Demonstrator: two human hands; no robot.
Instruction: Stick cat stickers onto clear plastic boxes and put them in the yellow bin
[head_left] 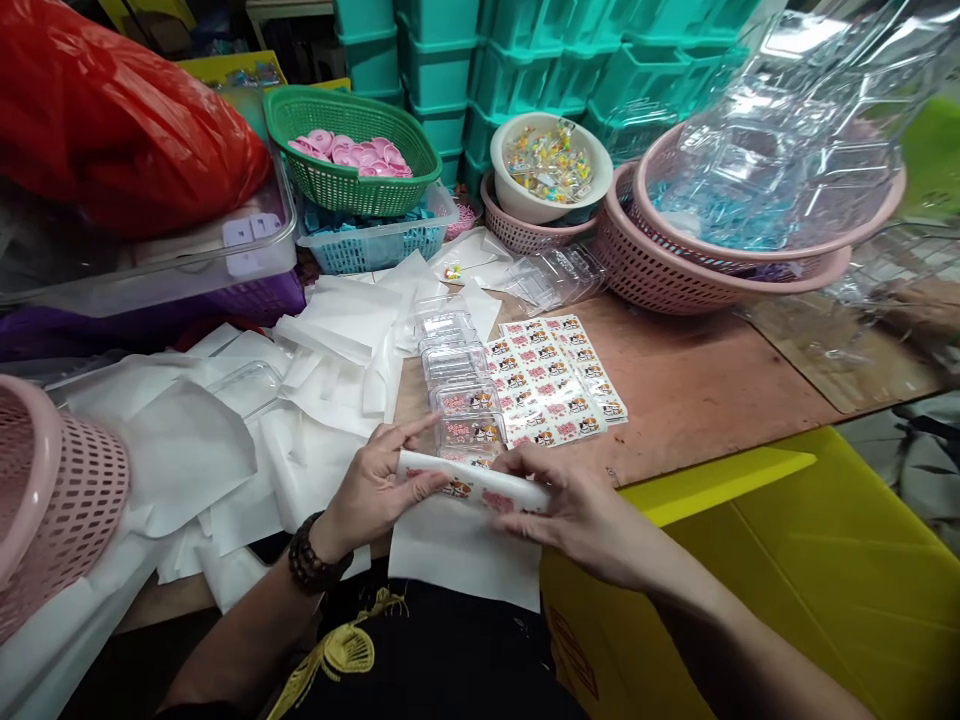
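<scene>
Between my two hands is a folded sticker sheet (480, 487) with cartoon cats and pink lettering, its white backing hanging toward my body. My left hand (382, 480) pinches its left end, thumb on the front and forefinger stretched out. On the right end, my right hand (574, 505) grips it between thumb and fingers. Just beyond lies a row of clear plastic boxes (454, 365); the nearest ones carry the cat stickers (472, 432). To their right rest more printed sticker sheets (555, 375), overlapping on the wooden table (690, 370).
Loose white backing papers (330, 340) cover the left side. Pink baskets (675, 275) hold clear plastic packaging at the right. A green basket (352, 190) with pink pieces, a white bowl (506, 185) of small wrapped items and stacked teal bins (439, 80) stand behind. A yellow crate (750, 580) sits below the right edge.
</scene>
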